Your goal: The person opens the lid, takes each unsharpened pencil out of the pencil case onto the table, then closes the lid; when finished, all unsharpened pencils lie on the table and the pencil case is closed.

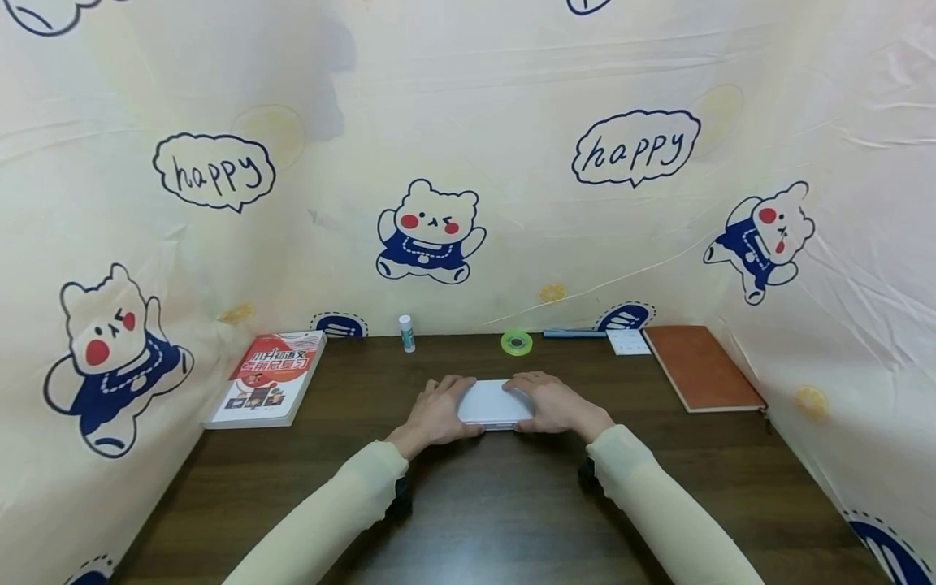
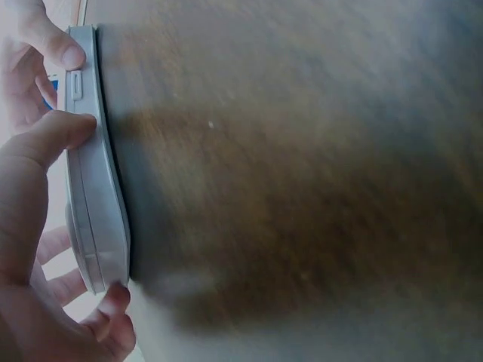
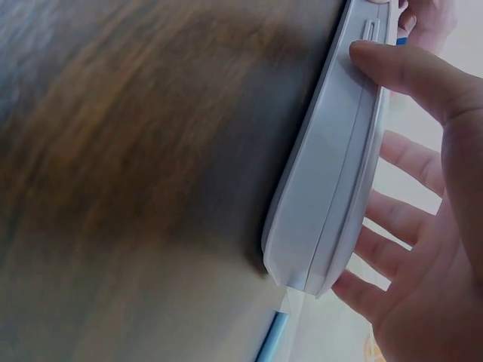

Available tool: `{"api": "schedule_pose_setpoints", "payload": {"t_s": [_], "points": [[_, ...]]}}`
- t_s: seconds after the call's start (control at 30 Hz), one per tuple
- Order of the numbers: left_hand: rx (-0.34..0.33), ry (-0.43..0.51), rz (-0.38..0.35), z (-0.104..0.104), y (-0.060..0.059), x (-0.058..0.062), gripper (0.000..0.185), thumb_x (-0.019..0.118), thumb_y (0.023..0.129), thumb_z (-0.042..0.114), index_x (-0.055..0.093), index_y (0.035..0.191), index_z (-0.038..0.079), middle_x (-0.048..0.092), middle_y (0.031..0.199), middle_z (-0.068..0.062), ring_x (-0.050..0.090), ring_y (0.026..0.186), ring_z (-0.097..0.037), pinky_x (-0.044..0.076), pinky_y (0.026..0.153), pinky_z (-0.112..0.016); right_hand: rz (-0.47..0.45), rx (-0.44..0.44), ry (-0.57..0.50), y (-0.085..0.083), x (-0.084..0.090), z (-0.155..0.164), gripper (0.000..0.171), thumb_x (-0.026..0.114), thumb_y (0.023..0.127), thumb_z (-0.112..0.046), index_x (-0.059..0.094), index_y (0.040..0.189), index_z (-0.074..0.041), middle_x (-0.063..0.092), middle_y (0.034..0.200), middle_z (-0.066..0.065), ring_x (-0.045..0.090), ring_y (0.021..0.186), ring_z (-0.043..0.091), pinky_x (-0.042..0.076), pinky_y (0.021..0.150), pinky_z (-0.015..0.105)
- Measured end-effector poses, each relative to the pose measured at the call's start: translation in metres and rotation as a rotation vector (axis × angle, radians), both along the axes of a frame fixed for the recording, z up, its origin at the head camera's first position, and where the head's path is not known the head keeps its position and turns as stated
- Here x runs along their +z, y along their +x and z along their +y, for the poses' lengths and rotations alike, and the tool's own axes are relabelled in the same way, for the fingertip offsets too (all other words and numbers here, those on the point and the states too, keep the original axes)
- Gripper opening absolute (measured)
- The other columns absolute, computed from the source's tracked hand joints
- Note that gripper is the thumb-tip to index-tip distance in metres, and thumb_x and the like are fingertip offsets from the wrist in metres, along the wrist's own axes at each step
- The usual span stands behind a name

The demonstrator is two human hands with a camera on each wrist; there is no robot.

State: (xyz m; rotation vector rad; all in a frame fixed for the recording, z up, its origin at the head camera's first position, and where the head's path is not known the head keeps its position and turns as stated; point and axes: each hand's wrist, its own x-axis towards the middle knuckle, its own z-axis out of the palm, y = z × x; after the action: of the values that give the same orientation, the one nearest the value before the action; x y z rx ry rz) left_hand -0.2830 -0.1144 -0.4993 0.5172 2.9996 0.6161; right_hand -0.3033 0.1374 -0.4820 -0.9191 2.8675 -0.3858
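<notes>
A flat white case [image 1: 491,402] lies on the dark wooden table [image 1: 468,504], lid down. My left hand [image 1: 436,410] grips its left end and my right hand [image 1: 552,404] grips its right end. In the left wrist view the left thumb [image 2: 64,128] presses the front seam of the case [image 2: 98,204] beside a small latch [image 2: 75,83], with the fingers curled over the top. In the right wrist view the right thumb [image 3: 392,64] lies on the front edge of the case [image 3: 332,196], and the fingers reach round the far side.
At the back left lies a red and white book [image 1: 266,378]. Along the back edge are a glue stick [image 1: 406,333], a green tape roll [image 1: 516,343], a blue pen [image 1: 574,332] and a white notepad [image 1: 627,341]. A brown notebook [image 1: 700,367] lies right. Printed cloth walls enclose three sides.
</notes>
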Motion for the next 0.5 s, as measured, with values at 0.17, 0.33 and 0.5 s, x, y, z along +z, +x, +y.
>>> {"api": "schedule_pose_setpoints", "payload": {"t_s": [0.17, 0.33, 0.5], "points": [[-0.008, 0.013, -0.017, -0.0019, -0.0028, -0.0018, 0.09, 0.078, 0.077, 0.057, 0.041, 0.152, 0.024, 0.045, 0.149, -0.01, 0.054, 0.121, -0.033, 0.05, 0.096, -0.051, -0.007, -0.004, -0.001, -0.0008, 0.0012, -0.0005, 0.067, 0.079, 0.083, -0.044, 0.052, 0.142, -0.025, 0.048, 0.152, 0.007, 0.046, 0.14, 0.029, 0.039, 0.113, 0.052], [-0.008, 0.009, -0.039, -0.0022, -0.0038, -0.0025, 0.09, 0.077, 0.077, 0.058, 0.039, 0.152, 0.025, 0.044, 0.15, -0.01, 0.058, 0.118, -0.033, 0.051, 0.094, -0.051, -0.02, -0.014, 0.006, -0.0019, -0.0004, -0.0007, 0.067, 0.078, 0.083, -0.044, 0.052, 0.142, -0.027, 0.046, 0.154, 0.007, 0.045, 0.141, 0.03, 0.039, 0.113, 0.052], [-0.005, 0.01, -0.048, -0.0014, -0.0042, -0.002, 0.089, 0.078, 0.077, 0.058, 0.04, 0.151, 0.025, 0.044, 0.15, -0.01, 0.058, 0.118, -0.033, 0.051, 0.093, -0.052, -0.03, -0.015, -0.003, -0.0034, -0.0014, -0.0011, 0.067, 0.079, 0.082, -0.043, 0.052, 0.141, -0.027, 0.045, 0.155, 0.009, 0.044, 0.141, 0.032, 0.039, 0.112, 0.053]]}}
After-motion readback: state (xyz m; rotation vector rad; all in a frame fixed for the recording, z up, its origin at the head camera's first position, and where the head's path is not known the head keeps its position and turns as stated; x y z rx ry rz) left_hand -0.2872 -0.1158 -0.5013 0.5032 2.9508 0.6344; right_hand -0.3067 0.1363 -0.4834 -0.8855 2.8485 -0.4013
